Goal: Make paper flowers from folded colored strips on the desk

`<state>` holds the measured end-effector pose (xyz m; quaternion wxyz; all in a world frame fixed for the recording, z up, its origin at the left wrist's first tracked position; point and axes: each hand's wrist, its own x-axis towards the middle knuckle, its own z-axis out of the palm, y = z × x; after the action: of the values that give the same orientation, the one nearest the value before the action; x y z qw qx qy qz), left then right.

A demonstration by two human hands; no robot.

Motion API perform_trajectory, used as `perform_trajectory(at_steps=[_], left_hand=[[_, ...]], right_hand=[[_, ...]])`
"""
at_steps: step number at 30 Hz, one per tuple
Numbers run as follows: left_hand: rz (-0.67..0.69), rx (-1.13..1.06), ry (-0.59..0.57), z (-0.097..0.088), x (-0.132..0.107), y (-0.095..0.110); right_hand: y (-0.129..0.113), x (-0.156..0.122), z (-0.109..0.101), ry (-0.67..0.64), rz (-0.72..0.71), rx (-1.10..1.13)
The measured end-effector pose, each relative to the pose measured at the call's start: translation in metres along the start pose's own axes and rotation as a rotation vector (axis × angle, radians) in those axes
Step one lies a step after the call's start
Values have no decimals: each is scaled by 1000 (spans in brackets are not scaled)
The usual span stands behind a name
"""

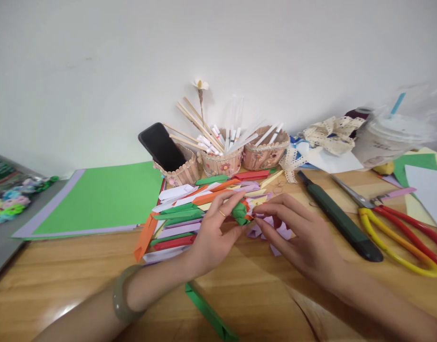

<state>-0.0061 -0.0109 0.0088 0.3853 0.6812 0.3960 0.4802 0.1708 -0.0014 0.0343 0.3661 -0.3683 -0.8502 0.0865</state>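
Between my two hands is a small folded-paper piece (pixel 240 213), mostly green with orange and pale lilac parts. My left hand (pixel 216 232) pinches its green side between thumb and fingers. On the other side, the fingertips of my right hand (pixel 298 232) close on its orange and lilac edge. Just behind and left of it lie many folded paper strips (pixel 179 231) in green, white, orange, red, lilac and yellow. Pieces of lilac paper (pixel 282 232) lie partly hidden under my right hand. A single green folded strip (pixel 209 311) rests near the front.
Three decorated holders (pixel 221 164) with sticks, pens and a phone (pixel 161 145) stand by the wall. Green sheets (pixel 100 199) lie at left. To the right are a dark green tool (pixel 341 216), scissors (pixel 392 213), lace (pixel 332 135) and a lidded cup (pixel 389 137).
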Motion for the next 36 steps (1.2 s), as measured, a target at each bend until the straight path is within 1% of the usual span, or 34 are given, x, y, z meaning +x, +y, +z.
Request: perform_trajectory(at_steps=[4, 9, 12, 16, 22, 32, 36], left_hand=[[14, -5, -19, 0, -1, -1], [-41, -218, -100, -2, -1, 2], [-76, -295, -103, -2, -1, 2], [-73, -307, -67, -2, -1, 0], [-69, -358, -107, -3, 0, 0], [-93, -292, -82, -1, 0, 0], [-87, -275, -96, -1, 0, 0]], right_hand=[[0, -1, 0, 10, -2, -37], [-1, 1, -1, 44, 34, 25], [-1, 3, -2, 66, 59, 62], [-2, 5, -4, 66, 65, 114], [-4, 7, -6, 6, 78, 202], [-1, 10, -9, -63, 166, 296], [1, 9, -10, -37, 188, 311]])
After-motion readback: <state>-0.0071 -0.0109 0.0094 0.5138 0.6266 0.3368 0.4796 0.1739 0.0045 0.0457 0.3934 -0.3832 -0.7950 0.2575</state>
